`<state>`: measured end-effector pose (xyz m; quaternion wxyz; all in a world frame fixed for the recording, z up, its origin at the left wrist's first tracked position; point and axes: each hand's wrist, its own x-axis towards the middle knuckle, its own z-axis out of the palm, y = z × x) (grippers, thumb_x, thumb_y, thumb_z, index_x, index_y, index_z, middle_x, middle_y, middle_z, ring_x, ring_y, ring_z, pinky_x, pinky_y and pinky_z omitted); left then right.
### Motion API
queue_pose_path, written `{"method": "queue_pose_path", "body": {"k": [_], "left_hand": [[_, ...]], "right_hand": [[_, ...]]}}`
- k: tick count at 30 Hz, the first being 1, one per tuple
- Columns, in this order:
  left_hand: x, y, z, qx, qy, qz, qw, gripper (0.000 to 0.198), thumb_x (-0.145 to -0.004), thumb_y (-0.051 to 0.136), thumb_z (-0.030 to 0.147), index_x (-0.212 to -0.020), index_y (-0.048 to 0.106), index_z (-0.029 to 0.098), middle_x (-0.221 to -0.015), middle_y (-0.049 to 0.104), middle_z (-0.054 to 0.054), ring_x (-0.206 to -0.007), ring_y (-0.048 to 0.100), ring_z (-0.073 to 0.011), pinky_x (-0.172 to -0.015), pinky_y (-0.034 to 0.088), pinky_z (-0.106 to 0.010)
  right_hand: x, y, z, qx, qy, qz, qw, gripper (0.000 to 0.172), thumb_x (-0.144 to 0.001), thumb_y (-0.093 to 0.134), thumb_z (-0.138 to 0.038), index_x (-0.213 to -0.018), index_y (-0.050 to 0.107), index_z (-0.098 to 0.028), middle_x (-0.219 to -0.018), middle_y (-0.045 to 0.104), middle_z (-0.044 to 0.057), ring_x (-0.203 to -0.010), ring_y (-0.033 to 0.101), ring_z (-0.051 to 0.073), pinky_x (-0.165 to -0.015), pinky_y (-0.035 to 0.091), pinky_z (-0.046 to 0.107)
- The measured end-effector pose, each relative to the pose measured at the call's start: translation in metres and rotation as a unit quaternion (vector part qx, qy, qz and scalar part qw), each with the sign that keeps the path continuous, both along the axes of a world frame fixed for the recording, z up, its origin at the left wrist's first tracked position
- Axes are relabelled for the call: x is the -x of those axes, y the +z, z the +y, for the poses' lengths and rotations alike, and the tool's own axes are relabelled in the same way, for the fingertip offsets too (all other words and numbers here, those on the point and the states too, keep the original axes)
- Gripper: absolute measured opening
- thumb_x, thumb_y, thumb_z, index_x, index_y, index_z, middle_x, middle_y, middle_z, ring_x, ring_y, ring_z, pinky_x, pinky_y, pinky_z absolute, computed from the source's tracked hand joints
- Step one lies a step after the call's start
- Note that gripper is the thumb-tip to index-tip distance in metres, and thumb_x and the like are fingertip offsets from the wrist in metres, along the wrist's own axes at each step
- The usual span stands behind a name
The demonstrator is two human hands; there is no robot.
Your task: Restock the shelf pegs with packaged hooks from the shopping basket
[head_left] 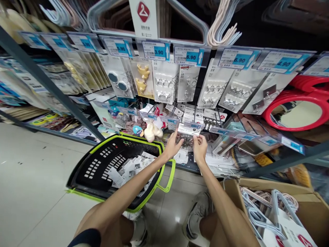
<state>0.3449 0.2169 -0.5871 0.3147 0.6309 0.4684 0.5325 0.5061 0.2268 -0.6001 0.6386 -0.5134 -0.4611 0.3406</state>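
Observation:
Both my hands reach forward to a low row of shelf pegs and hold one small carded packet (188,132) with dark metal pieces under a white header. My left hand (172,145) pinches the packet's left edge. My right hand (199,146) grips its right side from below. More packets of hooks (164,84) hang on pegs above, under price tags such as 3.90 and 6.90. A black and green shopping basket (168,178) sits below my left forearm, holding several white packets.
An open cardboard box (303,200) of white and pink hangers stands at the right by my knee. Red round mirrors (295,115) hang at the far right. A dark shelf upright (51,85) slants across the left. Light floor tiles lie to the left, my shoes below.

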Motion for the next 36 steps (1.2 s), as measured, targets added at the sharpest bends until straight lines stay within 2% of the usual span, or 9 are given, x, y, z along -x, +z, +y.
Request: {"method": "queue_pose_path", "body": {"k": [2,6,12,16,21,25,28,33,36], "left_hand": [[-0.004,0.0,0.003,-0.007,-0.016,0.009,1.0,0.073,-0.088,0.066,0.033,-0.155,0.041,0.017,-0.138,0.059,-0.016,-0.122,0.057,-0.029,-0.113,0.039,-0.043],[-0.012,-0.003,0.012,-0.001,-0.05,-0.049,0.998,0.08,-0.086,0.068,0.033,-0.158,0.036,0.02,-0.157,0.043,-0.013,-0.139,0.047,-0.0297,-0.121,0.029,-0.04],[-0.013,-0.007,0.02,0.008,-0.061,-0.076,0.995,0.08,-0.089,0.065,0.034,-0.161,0.031,0.022,-0.161,0.04,-0.01,-0.15,0.034,-0.0298,-0.125,0.024,-0.041],[-0.011,-0.006,0.017,-0.007,-0.079,-0.079,0.994,0.078,-0.094,0.059,0.034,-0.163,0.025,0.024,-0.166,0.033,-0.008,-0.148,0.036,-0.0287,-0.124,0.025,-0.04],[-0.008,-0.005,0.019,-0.017,-0.09,-0.051,0.995,0.064,-0.095,0.056,0.028,-0.157,0.04,0.023,-0.16,0.043,-0.009,-0.145,0.04,-0.0279,-0.124,0.026,-0.04],[-0.003,-0.005,0.025,-0.001,-0.099,-0.057,0.993,0.072,-0.088,0.063,0.02,-0.156,0.041,0.023,-0.159,0.045,-0.009,-0.146,0.04,-0.0285,-0.124,0.027,-0.04],[0.002,-0.007,0.031,0.009,-0.111,-0.056,0.992,0.077,-0.081,0.067,0.015,-0.154,0.045,0.022,-0.159,0.045,-0.009,-0.147,0.039,-0.0287,-0.125,0.027,-0.04],[0.007,-0.012,0.034,0.065,-0.123,-0.095,0.986,0.079,-0.078,0.071,0.016,-0.152,0.047,0.025,-0.16,0.043,-0.009,-0.135,0.052,-0.0299,-0.117,0.039,-0.045],[0.006,-0.009,0.032,0.049,-0.081,-0.067,0.993,0.072,-0.079,0.071,0.02,-0.148,0.051,0.024,-0.157,0.046,-0.011,-0.137,0.049,-0.0299,-0.116,0.038,-0.044]], "right_hand": [[-0.002,0.002,0.003,-0.029,-0.024,-0.013,0.999,0.046,-0.085,0.065,-0.057,-0.107,0.059,-0.017,-0.093,0.073,0.008,-0.085,0.069,0.02,-0.079,0.053,0.032],[-0.005,0.004,0.009,-0.056,-0.059,-0.026,0.996,0.044,-0.088,0.064,-0.055,-0.11,0.06,-0.017,-0.098,0.072,0.008,-0.089,0.068,0.019,-0.084,0.054,0.033],[0.001,0.006,0.019,-0.046,-0.098,-0.026,0.994,0.046,-0.088,0.063,-0.055,-0.113,0.06,-0.016,-0.098,0.071,0.008,-0.089,0.067,0.019,-0.085,0.053,0.033],[0.006,0.007,0.022,-0.049,-0.114,-0.015,0.992,0.044,-0.089,0.063,-0.052,-0.113,0.06,-0.016,-0.093,0.069,0.007,-0.084,0.065,0.018,-0.082,0.053,0.031],[0.005,0.007,0.026,-0.033,-0.116,-0.016,0.993,0.043,-0.088,0.062,-0.053,-0.109,0.06,-0.016,-0.089,0.068,0.005,-0.079,0.064,0.017,-0.076,0.052,0.03],[0.0,0.006,0.032,-0.009,-0.111,-0.028,0.993,0.045,-0.085,0.064,-0.055,-0.105,0.061,-0.016,-0.087,0.069,0.006,-0.078,0.065,0.019,-0.075,0.052,0.031],[-0.006,0.009,0.034,0.001,-0.107,-0.086,0.991,0.044,-0.086,0.062,-0.057,-0.1,0.064,-0.016,-0.086,0.072,0.007,-0.079,0.066,0.021,-0.078,0.052,0.033],[-0.013,0.014,0.033,-0.013,-0.108,-0.158,0.982,0.044,-0.088,0.06,-0.058,-0.098,0.068,-0.016,-0.089,0.075,0.01,-0.083,0.067,0.024,-0.085,0.051,0.037],[-0.011,0.013,0.026,-0.024,-0.138,-0.17,0.975,0.044,-0.091,0.058,-0.053,-0.107,0.066,-0.014,-0.099,0.073,0.013,-0.093,0.067,0.025,-0.092,0.05,0.04]]}}
